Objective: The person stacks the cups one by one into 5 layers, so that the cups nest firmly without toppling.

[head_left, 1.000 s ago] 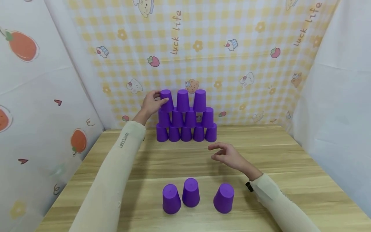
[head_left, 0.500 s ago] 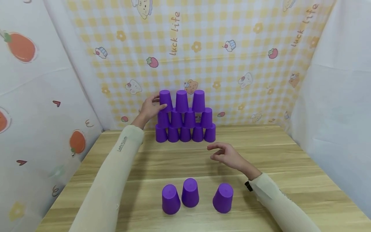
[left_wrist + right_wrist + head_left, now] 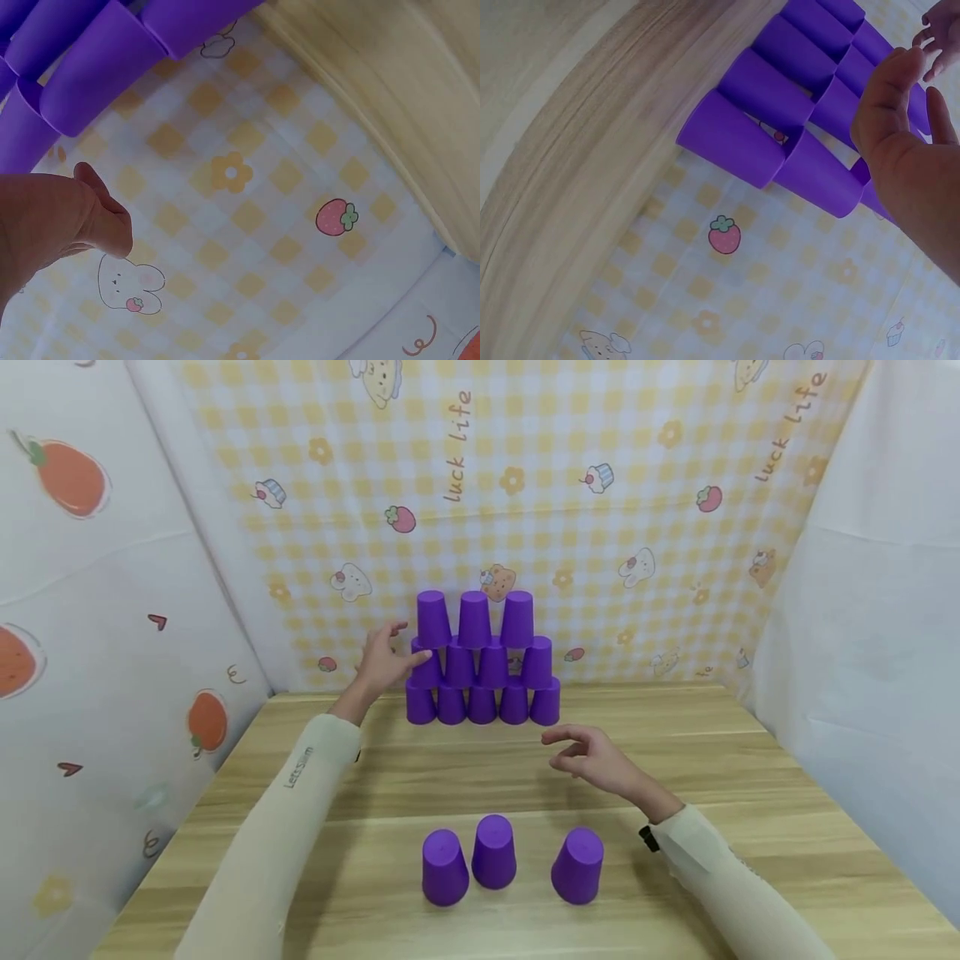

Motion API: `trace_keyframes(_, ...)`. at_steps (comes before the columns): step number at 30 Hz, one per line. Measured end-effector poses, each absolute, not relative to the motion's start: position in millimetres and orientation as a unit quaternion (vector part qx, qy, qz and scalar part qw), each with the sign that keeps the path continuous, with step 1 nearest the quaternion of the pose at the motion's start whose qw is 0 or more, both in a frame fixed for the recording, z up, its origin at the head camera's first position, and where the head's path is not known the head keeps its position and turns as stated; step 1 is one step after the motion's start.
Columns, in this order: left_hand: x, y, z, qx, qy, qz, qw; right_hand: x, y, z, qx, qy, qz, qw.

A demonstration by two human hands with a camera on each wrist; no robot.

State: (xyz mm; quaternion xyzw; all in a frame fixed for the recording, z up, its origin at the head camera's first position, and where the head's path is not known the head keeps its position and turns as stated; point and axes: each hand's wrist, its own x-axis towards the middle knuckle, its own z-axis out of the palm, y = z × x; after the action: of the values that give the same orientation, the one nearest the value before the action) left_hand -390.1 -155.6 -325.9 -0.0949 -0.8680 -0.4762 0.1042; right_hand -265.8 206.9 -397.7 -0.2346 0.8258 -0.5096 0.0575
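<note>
Purple cups, all upside down, form a stepped stack at the back of the table, with several in the bottom row (image 3: 482, 705), several in the middle row (image 3: 492, 664) and three on top. My left hand (image 3: 381, 662) is just left of the top-left cup (image 3: 433, 620), fingers spread and holding nothing. Its thumb tip overlaps a middle-row cup in the head view; I cannot tell if they touch. A gap shows between that hand (image 3: 64, 221) and the cups in the left wrist view. My right hand (image 3: 596, 760) hovers in front of the stack, fingers loosely bent around nothing.
Three more upside-down cups stand near the front of the wooden table (image 3: 675, 727): a left one (image 3: 445, 870), a middle one (image 3: 494, 853) and a right one (image 3: 577, 868). A checked cloth (image 3: 562, 543) hangs close behind the stack, and white cloths flank both sides.
My left hand has let go of the top-left cup and drawn slightly down and to the left. That cup stays on the stack. The right hand holds about the same place.
</note>
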Motion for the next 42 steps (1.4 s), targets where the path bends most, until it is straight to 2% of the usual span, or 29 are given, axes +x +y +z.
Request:
trace_keyframes(8,-354.5,-157.4,-347.9,-0.145,-0.849,-0.502,0.077,-260.1,214.6,-400.1,-0.237,0.832,-0.499,0.053)
trace_keyframes(15,-302.0,-155.3,-366.3,-0.220,-0.839,-0.495,0.050,-247.5,224.2,-397.5,-0.254,0.836,-0.484,0.052)
trace_keyframes(19,-274.5,-156.8,-373.0,-0.278,-0.824,-0.494,0.013,-240.4,230.7,-397.4,-0.272,0.834,-0.477,0.057)
trace_keyframes(27,-238.3,-170.0,-378.4,-0.409,-0.794,-0.438,-0.102,-227.9,245.3,-399.2,-0.349,0.797,-0.479,0.116)
trace_keyframes(34,-234.6,-180.0,-393.7,-0.485,-0.748,-0.402,-0.208,-218.8,257.4,-399.1,-0.434,0.731,-0.488,0.197)
trace_keyframes(37,-231.4,-178.5,-394.6,-0.488,-0.756,-0.376,-0.221,-216.9,260.4,-400.1,-0.457,0.705,-0.493,0.227)
trace_keyframes(42,-225.8,-174.6,-394.5,-0.473,-0.780,-0.347,-0.220,-216.8,256.8,-403.7,-0.469,0.691,-0.493,0.243)
